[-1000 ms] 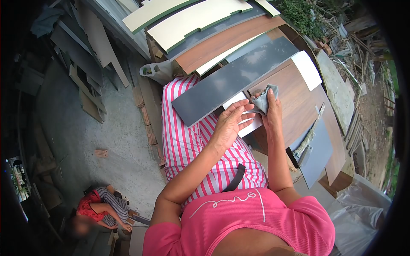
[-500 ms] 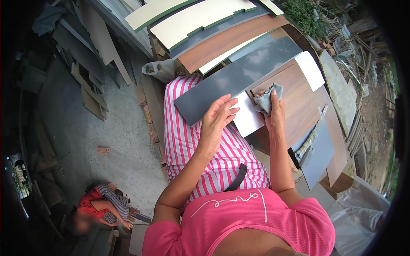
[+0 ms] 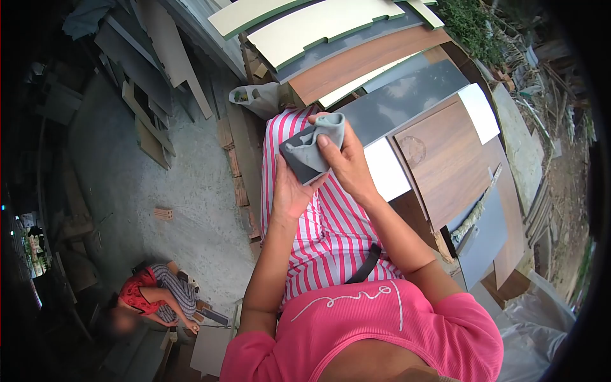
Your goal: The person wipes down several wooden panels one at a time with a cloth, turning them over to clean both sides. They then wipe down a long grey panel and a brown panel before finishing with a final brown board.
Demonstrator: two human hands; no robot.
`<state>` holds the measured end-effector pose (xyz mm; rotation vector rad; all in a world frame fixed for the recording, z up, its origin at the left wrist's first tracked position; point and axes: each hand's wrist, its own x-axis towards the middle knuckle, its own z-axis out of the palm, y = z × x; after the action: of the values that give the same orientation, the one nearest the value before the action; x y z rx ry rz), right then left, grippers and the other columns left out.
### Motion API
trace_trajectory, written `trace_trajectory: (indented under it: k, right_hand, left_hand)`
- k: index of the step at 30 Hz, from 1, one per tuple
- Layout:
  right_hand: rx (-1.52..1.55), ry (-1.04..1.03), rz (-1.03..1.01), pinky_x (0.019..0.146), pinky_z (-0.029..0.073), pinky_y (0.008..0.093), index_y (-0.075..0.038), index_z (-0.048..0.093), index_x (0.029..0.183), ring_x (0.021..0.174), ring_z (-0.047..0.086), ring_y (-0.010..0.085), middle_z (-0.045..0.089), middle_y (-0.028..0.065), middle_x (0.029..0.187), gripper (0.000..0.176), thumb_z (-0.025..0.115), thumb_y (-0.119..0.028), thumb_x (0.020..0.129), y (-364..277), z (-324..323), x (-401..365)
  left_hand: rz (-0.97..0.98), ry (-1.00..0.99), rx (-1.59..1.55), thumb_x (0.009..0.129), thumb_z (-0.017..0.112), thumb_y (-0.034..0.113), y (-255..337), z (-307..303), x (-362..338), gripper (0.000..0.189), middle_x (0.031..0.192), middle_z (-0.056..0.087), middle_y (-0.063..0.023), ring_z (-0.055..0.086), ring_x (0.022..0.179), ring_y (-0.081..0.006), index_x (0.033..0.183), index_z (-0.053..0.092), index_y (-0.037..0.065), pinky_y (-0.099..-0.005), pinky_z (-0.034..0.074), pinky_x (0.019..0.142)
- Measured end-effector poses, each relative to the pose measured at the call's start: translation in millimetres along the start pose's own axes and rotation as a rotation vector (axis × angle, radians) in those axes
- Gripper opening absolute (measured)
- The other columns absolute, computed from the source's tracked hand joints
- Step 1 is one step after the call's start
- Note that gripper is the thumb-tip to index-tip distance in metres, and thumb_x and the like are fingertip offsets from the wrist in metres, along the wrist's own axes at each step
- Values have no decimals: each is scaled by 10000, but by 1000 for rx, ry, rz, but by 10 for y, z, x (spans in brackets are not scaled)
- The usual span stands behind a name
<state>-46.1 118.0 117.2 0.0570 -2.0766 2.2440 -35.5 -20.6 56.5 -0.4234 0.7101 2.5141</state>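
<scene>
A long dark grey board slants from my lap up across the other panels. My left hand grips its near end from below, with fingers on both sides of the corner. A crumpled grey cloth lies against the board's surface, pinched in my right hand with the thumb on top. Fingers beneath the cloth are partly hidden. Right of the board are a white panel and a brown wood-grain panel with a round mark.
Cream panels with green edges and a reddish-brown board lie farther off. A white bag stands beside my knee. Panels lean at the left, a brick lies on the floor, and another person sits at lower left.
My right hand has brought the cloth left from over the white and brown panels onto the dark board's near end. My left hand, open before, has moved down and taken hold of that end.
</scene>
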Motion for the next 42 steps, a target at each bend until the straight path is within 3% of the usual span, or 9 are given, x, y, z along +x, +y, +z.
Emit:
trace_trajectory:
  k: [3,6,10,13,14,23,32,35,42]
  right_hand:
    - [-1008,-211,-328,1031,298,494,-55,475,1225,1216,418,368,473,167,1242,479,632,-123,778,351,8,81]
    - [-1142,-167,-314,1043,252,563,-66,440,1275,1270,373,368,448,163,1293,585,652,-72,730,383,-26,6]
    - [-960,57,-169,1069,229,541,-143,390,1351,1297,344,344,376,148,1376,662,629,-21,745,315,-8,-15]
    - [-1006,-151,-284,1070,238,527,-165,437,1325,1295,352,336,363,142,1390,609,625,-35,761,345,61,-66]
    - [-1061,-179,-372,1025,301,525,-148,516,1242,1266,399,323,440,112,1331,461,613,-104,793,356,128,-117]
    - [-1221,-193,-381,1032,284,531,-130,543,1226,1237,449,294,535,87,1271,370,563,-168,858,407,-141,-59]
    - [-1537,441,4,1056,236,544,-118,472,1303,1302,366,286,456,80,1362,363,421,-210,955,633,-1906,395]
    - [-1498,442,-51,1057,235,544,-108,494,1283,1291,386,279,492,88,1327,345,415,-196,959,707,-2022,405]
    - [-965,276,-421,903,387,413,-42,601,1073,1037,530,317,594,132,1097,240,533,-16,845,210,-743,238]
  left_hand:
    - [-23,-74,-70,933,374,531,39,-95,261,531,1278,489,-53,465,1195,-230,1304,423,154,-459,394,966]
    - [-8,-48,-12,930,377,538,-4,-95,256,539,1251,509,-59,491,1165,-222,1295,429,146,-436,418,952]
    - [-2,-93,8,935,363,531,-54,-171,301,533,1268,498,-56,483,1177,-216,1305,420,150,-426,422,953]
    - [38,-93,22,951,341,512,-109,-257,325,512,1284,488,-57,471,1190,-212,1308,414,152,-409,416,961]
    - [54,-95,5,954,357,489,-130,-293,318,511,1303,464,-72,460,1202,-211,1317,396,131,-391,406,982]
    - [54,-58,5,961,352,477,-137,-233,313,525,1257,498,-78,485,1162,-206,1298,415,79,-371,417,964]
    - [50,-98,59,917,444,511,-144,-294,335,600,1267,492,-84,481,1157,-213,1303,415,53,-387,417,957]
    - [40,-114,28,881,545,481,-151,-275,348,612,1257,487,-97,491,1137,-215,1298,411,54,-398,431,944]
    - [46,-30,187,839,648,206,-140,-150,207,545,1209,502,-92,505,1113,-188,1300,399,55,-362,443,937]
